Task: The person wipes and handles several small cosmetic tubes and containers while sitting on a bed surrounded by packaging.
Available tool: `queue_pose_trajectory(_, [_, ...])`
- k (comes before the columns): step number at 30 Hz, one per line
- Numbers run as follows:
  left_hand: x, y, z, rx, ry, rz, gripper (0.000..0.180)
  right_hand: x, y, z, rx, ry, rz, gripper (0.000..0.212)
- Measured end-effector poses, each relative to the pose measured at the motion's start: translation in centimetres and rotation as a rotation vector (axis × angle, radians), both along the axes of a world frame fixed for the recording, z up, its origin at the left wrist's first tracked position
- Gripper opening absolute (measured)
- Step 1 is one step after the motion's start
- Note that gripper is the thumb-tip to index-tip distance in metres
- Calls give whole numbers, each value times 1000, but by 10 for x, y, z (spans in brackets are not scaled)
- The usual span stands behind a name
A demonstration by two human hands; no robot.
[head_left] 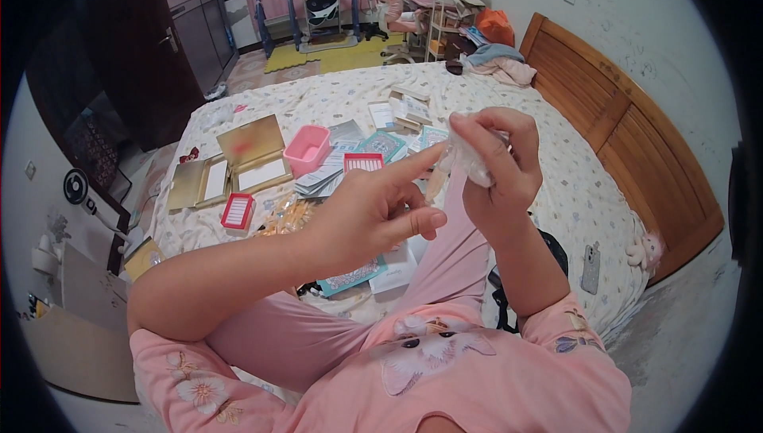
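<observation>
My right hand (506, 159), raised above the bed, pinches a crumpled clear plastic bag (475, 164) between thumb and fingers. Something small and beige (435, 184) shows at the bag's lower left; its kind is unclear. Just left of it is my left hand (373, 210), its index finger stretched to the plastic, seemingly touching it. The left thumb sticks out and the other fingers curl loosely, with nothing visible in them. Below the left wrist lies a heap of small yellowish packets (288, 217), partly hidden by my forearm.
On the patterned bedsheet (604, 195) are a pink basket (307, 149), open gold boxes (253, 141), red-rimmed trays (238, 210), and several cards and booklets (380, 145). A phone (590, 268) lies right, near a plush toy (645, 252). The wooden headboard (628, 123) borders the right side.
</observation>
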State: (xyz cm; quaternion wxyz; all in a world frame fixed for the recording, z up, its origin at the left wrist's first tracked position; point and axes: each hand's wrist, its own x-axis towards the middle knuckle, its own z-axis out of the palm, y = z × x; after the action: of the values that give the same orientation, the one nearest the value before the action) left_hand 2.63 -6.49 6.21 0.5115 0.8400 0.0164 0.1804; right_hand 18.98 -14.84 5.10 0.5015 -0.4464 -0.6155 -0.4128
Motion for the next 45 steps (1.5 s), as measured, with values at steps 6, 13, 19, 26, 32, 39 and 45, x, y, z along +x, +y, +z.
queue_pose_trajectory(6, [-4,-2,-1,33,-14,-15,66,-5,-2,-13,-13,-30,82,43])
queue_pose_trajectory(13, [0,4,-8,-66,-53,11,68,-23,-15,-28,-79,-102,189,41])
queue_pose_trajectory(19, [3,4,-11,-97,-97,-19,68,-17,-13,-22,-32,-175,163,40])
queue_pose_trajectory(26, [0,1,-6,-106,-38,-19,71,-4,-5,-8,13,-88,70,41])
queue_pose_trajectory(32, [-4,-1,1,1,-11,-12,71,-8,-12,-8,-29,-93,72,36])
queue_pose_trajectory(39, [-10,-8,12,68,14,-23,73,-13,-18,-8,-20,-28,117,41])
queue_pose_trajectory(45, [-11,-10,8,19,-48,-70,73,-18,-22,-4,-3,-34,134,43])
